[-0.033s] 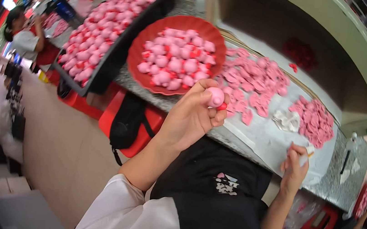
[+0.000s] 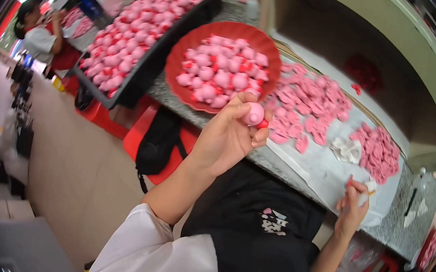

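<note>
Between the thumb and fingers of my left hand (image 2: pixel 227 140) is a small round pink toy figure (image 2: pixel 254 114) with a red part at its lower right. This hand is raised in front of the counter edge, near a red scalloped bowl (image 2: pixel 174 84) full of similar pink and red figures. Lower right, my right hand (image 2: pixel 352 207) is closed around a small white tube-like thing (image 2: pixel 371 186) with an orange mark, over the white sheet (image 2: pixel 322 173). A tiny reddish bit shows at its fingertips; I cannot make out what it is.
Flat pink pieces (image 2: pixel 314 101) lie heaped on the sheet, with another pink pile (image 2: pixel 376 153) beside a crumpled white piece (image 2: pixel 346 150). A black tray (image 2: pixel 144 72) of figures stands at left. Red stools (image 2: pixel 144 135) sit below the counter. Another person (image 2: pixel 39 40) is far left.
The whole scene has shifted slightly right in the picture. My left hand still holds the pink figure. At my right fingertips a small reddish bit now shows.
</note>
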Tool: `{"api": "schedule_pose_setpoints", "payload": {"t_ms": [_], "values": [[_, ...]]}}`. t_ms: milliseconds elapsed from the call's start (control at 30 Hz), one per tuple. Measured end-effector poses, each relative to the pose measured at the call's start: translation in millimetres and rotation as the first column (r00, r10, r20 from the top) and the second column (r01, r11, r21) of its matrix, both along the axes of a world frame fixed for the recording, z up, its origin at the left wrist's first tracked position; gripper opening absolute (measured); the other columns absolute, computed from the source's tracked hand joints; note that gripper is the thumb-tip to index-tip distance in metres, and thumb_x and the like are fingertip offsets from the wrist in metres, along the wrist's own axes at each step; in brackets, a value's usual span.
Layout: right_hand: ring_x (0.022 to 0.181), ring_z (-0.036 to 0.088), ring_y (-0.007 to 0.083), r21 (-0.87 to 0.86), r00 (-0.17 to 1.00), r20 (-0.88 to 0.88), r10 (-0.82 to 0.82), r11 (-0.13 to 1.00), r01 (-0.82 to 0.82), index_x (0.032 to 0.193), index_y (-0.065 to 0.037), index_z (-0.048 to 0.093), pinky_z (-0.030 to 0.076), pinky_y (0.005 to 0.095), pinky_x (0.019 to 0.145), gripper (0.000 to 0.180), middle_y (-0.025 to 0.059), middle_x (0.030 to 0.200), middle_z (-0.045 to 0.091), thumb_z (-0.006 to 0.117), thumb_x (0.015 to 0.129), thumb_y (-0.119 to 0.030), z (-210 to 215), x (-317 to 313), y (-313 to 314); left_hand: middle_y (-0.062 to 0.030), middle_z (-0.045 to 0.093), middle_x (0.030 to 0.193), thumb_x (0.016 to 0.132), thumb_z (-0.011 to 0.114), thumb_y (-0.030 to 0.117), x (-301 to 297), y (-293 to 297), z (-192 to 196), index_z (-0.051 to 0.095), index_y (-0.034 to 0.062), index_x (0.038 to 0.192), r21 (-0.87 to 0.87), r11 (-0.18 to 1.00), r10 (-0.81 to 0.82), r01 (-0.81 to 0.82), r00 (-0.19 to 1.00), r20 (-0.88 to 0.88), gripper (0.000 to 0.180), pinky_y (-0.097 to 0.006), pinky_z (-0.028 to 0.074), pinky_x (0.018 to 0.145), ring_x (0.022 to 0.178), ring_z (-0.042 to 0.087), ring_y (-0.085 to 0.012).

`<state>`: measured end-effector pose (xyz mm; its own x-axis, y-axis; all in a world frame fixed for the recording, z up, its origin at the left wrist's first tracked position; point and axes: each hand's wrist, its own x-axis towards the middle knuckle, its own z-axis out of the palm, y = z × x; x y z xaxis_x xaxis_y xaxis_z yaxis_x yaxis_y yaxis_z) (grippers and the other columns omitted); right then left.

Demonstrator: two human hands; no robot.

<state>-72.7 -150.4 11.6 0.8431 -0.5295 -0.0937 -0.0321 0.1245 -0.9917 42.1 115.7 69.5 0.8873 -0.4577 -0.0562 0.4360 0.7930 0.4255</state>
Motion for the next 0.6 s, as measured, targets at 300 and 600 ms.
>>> {"api": "schedule_pose_setpoints", "payload": {"t_ms": [300,600], "values": [[0.044,0.033,0.0018,-0.109,0.998,0.057,-0.026,0.994,0.032,0.087,-0.004,0.05,0.027,0.0165,0.039,0.012,-0.0018,0.063,0.041,0.052,0.078,-0.013,-8,-11,7,-0.0084,0.044,0.083,0.085,0.035,0.022,-8,119,19,0.047,0.0086,0.093,-0.142,0.976,0.184,-0.166,0.976,0.12,0.02,-0.021,0.033,0.051,0.055,0.037,-0.0103],[0.043,0.03,0.0019,-0.218,0.997,0.053,-0.057,0.974,0.067,0.089,-0.002,0.047,0.021,0.0161,0.036,0.016,-0.0021,0.059,0.039,0.05,0.079,-0.016,-22,17,25,-0.0103,0.048,0.081,0.081,0.045,0.02,20,191,25,0.047,0.0071,0.088,-0.089,0.925,0.377,-0.37,0.922,0.09,0.014,-0.023,0.036,0.054,0.06,0.043,-0.0138]]}}
